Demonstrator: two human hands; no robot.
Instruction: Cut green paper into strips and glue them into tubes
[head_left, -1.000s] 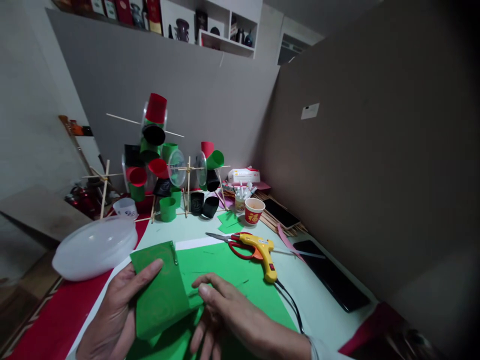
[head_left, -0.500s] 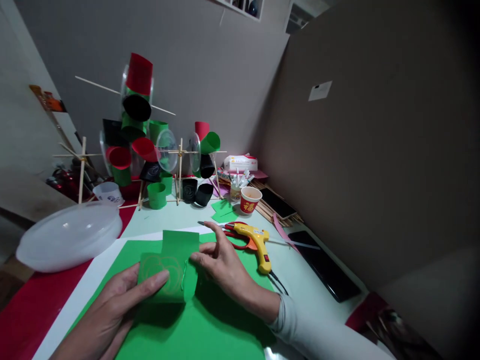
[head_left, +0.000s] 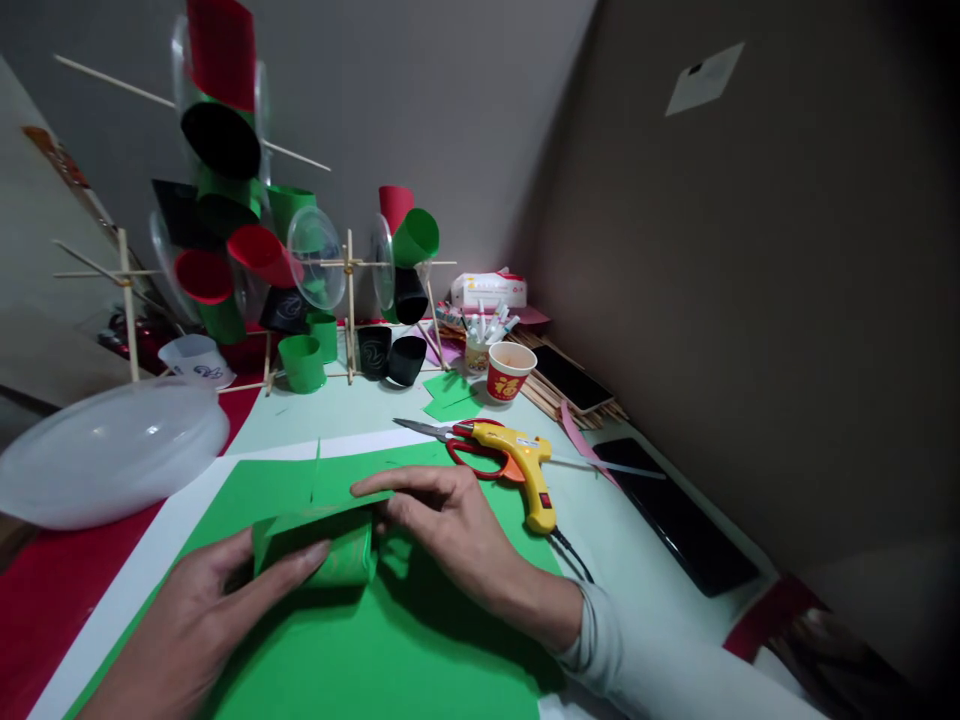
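Observation:
A small folded green paper piece (head_left: 348, 562), with a faint drawn pattern on its front, is held above the large green sheet (head_left: 420, 640). My left hand (head_left: 206, 610) grips its left side, thumb across the front and fingers behind. At the right end, my right hand (head_left: 465, 540) pinches the paper's edge, its index finger stretched along the top flap (head_left: 322, 513). The flap lies bent over the top towards me. Beyond my right hand, red-handled scissors (head_left: 427, 428) lie partly under a yellow glue gun (head_left: 521, 455).
Several red, green and black paper cups hang on a stick frame (head_left: 350, 300) at the back left. A clear plastic lid-like dome (head_left: 112, 450) stands at left. A red paper cup (head_left: 510, 375), a marker cup (head_left: 478, 355), green scraps (head_left: 452, 395) and a black phone-like slab (head_left: 675, 515) are rightward.
The flap that stood upright is now folded over towards me, with my right index finger on it. The paper piece has tilted, and the whole view has shifted slightly.

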